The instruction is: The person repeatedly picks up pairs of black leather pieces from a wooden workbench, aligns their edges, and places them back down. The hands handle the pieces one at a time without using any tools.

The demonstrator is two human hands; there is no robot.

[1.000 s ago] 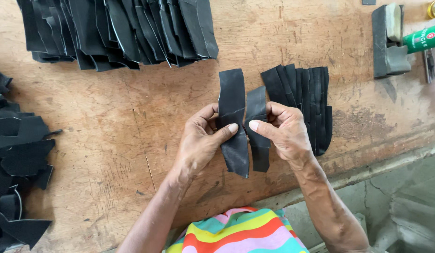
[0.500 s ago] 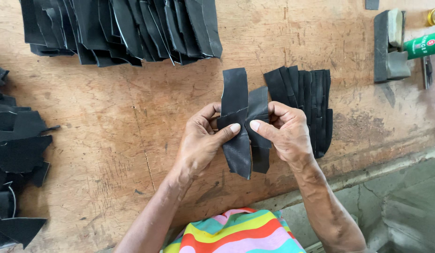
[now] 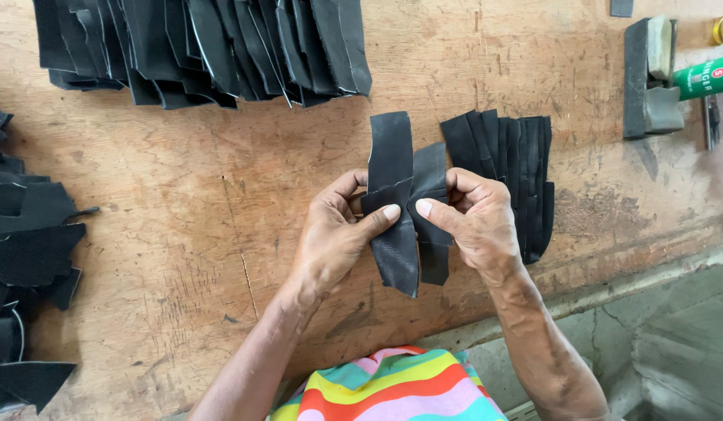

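Two black leather pieces (image 3: pixel 400 210) sit pinched between your hands, held just above the wooden workbench (image 3: pixel 182 234) near its front edge. Your left hand (image 3: pixel 334 234) grips them from the left, thumb laid across the front, its tip pressing the narrow waist where the pieces overlap. Your right hand (image 3: pixel 474 222) closes on them from the other side, thumb tip almost meeting the left one, fingers curled behind. The front piece runs tall and tilts slightly; the second lies behind it and to the right, its lower end showing below your right thumb. Whether the two are joined or only pressed together cannot be told from this view.

Just right of your right hand, a fanned stack of similar black strips (image 3: pixel 513 171) lies flat on the bench, partly hidden by your knuckles. Along the top edge a long row of overlapping black pieces (image 3: pixel 206 47) leans one on another. At the left edge lies a looser heap of black offcuts (image 3: pixel 26 249). At the upper right rests a grey block (image 3: pixel 650 78), with a green tube (image 3: pixel 704 76) just beside it. Your striped, many-coloured garment (image 3: pixel 393 390) shows at the bottom.
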